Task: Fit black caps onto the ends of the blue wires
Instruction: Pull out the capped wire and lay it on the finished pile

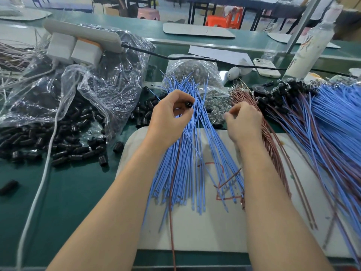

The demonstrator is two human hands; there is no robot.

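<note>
A fan of loose blue wires (pixel 192 153) lies across a white mat (pixel 195 231) in front of me. My left hand (pixel 169 118) hovers over the wires and pinches one black cap (pixel 189 104) between thumb and fingertips. My right hand (pixel 243 122) sits to the right with its fingers curled at the near edge of a bundle of brown wires (pixel 273 141); what it holds is hidden. Loose black caps (pixel 58 145) are spilled on the green table at the left. Blue and brown wires fitted with caps (pixel 289 92) are heaped at the right.
A torn clear bag (pixel 93 90) of black caps and a bag of metal parts (pixel 195 69) stand behind the wires. A white cable (pixel 39 192) runs down the left. A power strip (pixel 82 36), a phone (pixel 266 67) and a bottle (pixel 310 47) sit further back.
</note>
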